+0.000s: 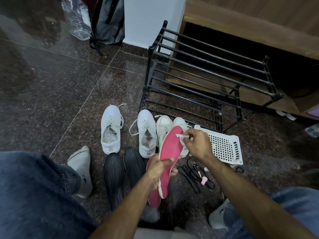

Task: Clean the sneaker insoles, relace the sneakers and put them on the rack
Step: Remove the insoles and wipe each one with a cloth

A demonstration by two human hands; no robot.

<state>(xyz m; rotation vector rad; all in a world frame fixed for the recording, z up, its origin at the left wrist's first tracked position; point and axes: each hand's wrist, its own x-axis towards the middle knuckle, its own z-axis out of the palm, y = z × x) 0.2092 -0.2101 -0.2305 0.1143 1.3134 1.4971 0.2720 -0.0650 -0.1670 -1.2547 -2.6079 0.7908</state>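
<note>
The step in hand looks like wiping the long pink foam insole (172, 149), held above the dark speckled stone floor (60, 94) in front of the black metal-bar shoe rack (207, 69). To do it well, I would keep the insole braced firmly near its heel and draw the small white wipe (181, 137) in steady strokes from toe towards heel, pressing lightly so the foam does not buckle. The left hand (158, 169) has its fingers (168, 160) curled round the insole's lower half, apparently trapping a second pink insole (153, 195) behind it. The right hand (198, 145) pinches the wipe with closed fingers (187, 135), touching it to the upper pink face. Two pairs of white lace-up sneakers (146, 131) stand on the floor just beyond, beside a white perforated plastic basket (224, 145).
</note>
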